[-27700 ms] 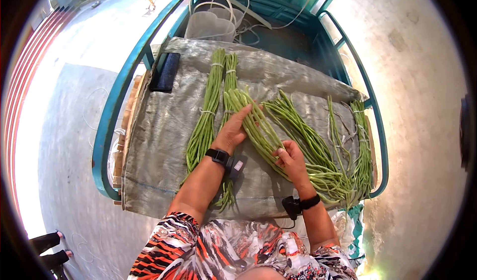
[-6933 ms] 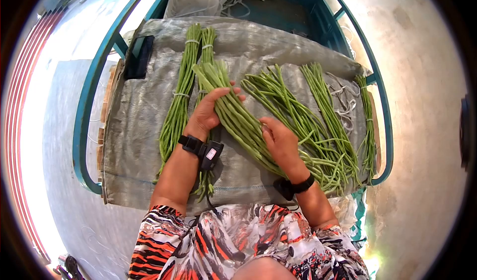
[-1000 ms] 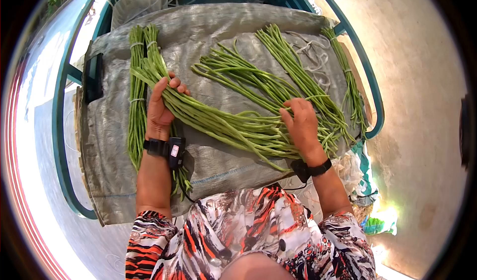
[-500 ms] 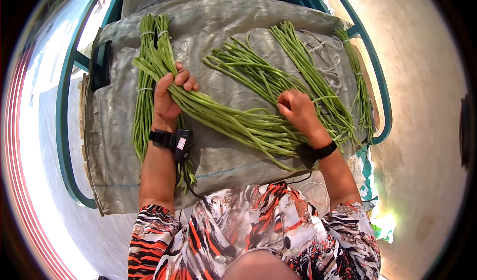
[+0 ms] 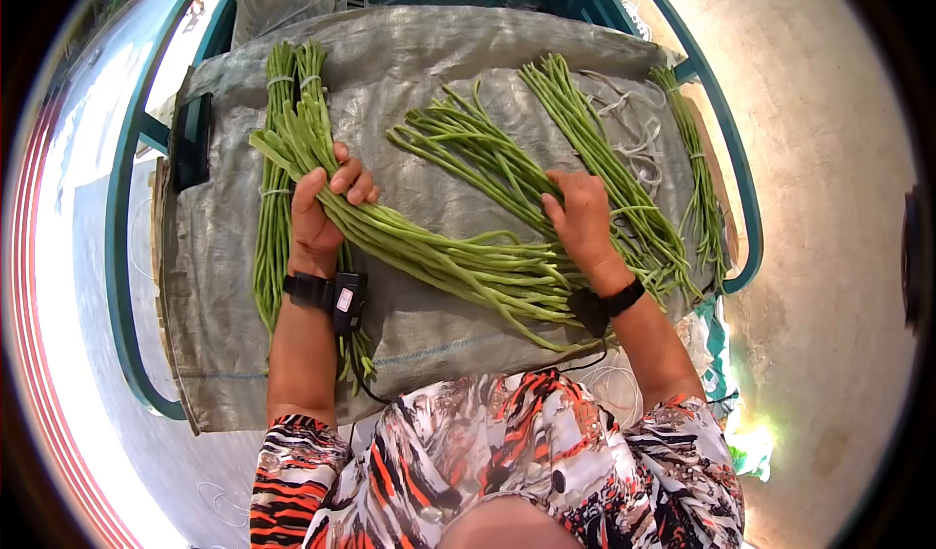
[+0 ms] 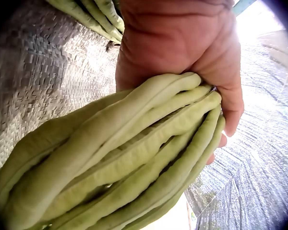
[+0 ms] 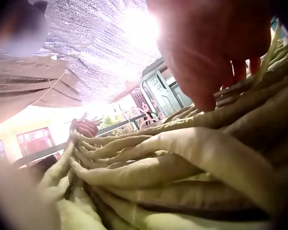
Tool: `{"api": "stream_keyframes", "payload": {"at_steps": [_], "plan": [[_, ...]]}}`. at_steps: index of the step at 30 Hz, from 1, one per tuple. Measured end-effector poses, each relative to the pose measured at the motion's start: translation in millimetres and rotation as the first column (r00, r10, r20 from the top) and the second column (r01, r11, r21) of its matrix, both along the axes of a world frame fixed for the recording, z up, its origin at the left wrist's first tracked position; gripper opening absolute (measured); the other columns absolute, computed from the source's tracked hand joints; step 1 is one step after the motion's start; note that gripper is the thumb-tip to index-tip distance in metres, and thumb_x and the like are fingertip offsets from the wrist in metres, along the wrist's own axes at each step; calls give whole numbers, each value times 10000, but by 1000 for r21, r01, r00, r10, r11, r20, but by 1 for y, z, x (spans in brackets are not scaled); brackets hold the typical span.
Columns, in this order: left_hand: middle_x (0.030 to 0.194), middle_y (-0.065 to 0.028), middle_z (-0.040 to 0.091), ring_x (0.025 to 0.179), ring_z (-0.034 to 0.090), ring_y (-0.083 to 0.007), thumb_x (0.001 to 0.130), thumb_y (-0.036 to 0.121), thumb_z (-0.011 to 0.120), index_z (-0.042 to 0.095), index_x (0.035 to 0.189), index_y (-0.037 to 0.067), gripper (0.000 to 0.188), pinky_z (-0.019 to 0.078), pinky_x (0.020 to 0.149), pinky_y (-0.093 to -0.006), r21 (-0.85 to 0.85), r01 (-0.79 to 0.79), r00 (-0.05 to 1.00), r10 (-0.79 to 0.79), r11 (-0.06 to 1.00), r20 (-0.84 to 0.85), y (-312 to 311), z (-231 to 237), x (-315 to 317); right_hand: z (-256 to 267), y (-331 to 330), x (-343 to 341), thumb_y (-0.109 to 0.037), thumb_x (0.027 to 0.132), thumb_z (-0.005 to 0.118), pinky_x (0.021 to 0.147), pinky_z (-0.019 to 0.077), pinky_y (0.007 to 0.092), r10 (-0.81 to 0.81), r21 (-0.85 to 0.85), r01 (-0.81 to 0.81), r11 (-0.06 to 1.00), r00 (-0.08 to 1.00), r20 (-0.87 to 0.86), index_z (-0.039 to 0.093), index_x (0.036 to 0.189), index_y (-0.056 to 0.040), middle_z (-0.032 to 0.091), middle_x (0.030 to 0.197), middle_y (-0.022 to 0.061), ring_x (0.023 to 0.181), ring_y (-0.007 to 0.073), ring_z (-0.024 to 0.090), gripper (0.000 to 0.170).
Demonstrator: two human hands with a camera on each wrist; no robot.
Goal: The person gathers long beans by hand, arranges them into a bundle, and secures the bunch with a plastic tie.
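My left hand [image 5: 322, 208] grips the upper part of a thick bunch of green long beans [image 5: 419, 242], which runs down and right across the mat. In the left wrist view, the bunch [image 6: 125, 153] fills the foreground, with the left hand [image 6: 182, 43] wrapped behind it. My right hand [image 5: 583, 217] is at a pile of loose long beans [image 5: 478, 149], thumb and curled fingertips pinching at the pile's right side. In the right wrist view, the right hand [image 7: 216, 52] reaches down to the beans [image 7: 182, 158], its fingertips partly hidden among them.
Two tied bundles [image 5: 278, 169] of long beans lie at left, partly under the held bunch. To the right are a loose row [image 5: 595, 149], white ties [image 5: 639, 139] and a thin bundle [image 5: 690, 149]. A dark phone [image 5: 193, 139] lies on the grey woven mat [image 5: 419, 52], between teal rails [image 5: 726, 149].
Over the last second my right hand lifts off the held bunch's lower end and comes down at the loose pile. The left hand keeps its grip. Since much earlier, the held bunch has grown thicker.
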State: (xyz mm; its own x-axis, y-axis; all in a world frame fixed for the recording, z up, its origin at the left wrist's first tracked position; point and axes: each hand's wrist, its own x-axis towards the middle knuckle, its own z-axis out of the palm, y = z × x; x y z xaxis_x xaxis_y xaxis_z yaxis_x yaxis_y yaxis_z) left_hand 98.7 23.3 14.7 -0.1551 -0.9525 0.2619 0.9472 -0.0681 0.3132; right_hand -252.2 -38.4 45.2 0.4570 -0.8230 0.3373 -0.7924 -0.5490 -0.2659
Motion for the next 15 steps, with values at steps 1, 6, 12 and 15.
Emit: {"api": "stream_keyframes", "payload": {"at_steps": [1,6,12,15], "plan": [[793,14,522,764,516,-159,887,233,609,497,1141,72,321,445,801,-363,6,-2,1000,2,1000,3,0,0,0,6,6,5,-136,797,683,819,429,423,38,3,-38,999,999,25,628,1093,-83,610,951,120,911,319,533,306],[789,15,521,767,514,-159,887,226,608,493,1138,70,317,438,802,-359,15,-16,1000,15,1000,23,1,2,0,9,25,15,-56,762,647,680,472,413,163,-115,-172,978,983,-85,635,953,-108,570,836,70,787,305,563,198],[782,29,483,755,491,-141,913,225,586,464,1152,73,309,433,798,-353,72,-24,999,22,997,32,2,4,-2,31,24,12,-102,755,682,741,476,416,178,6,-177,984,984,-29,633,989,-111,594,893,80,833,310,576,239],[802,20,500,775,505,-155,925,225,575,482,1155,68,293,449,824,-371,139,-35,998,28,990,49,0,-1,2,32,-5,-9,-126,774,687,829,452,425,28,-31,-29,999,999,-30,623,1054,-90,606,1022,106,944,328,561,289]]}}
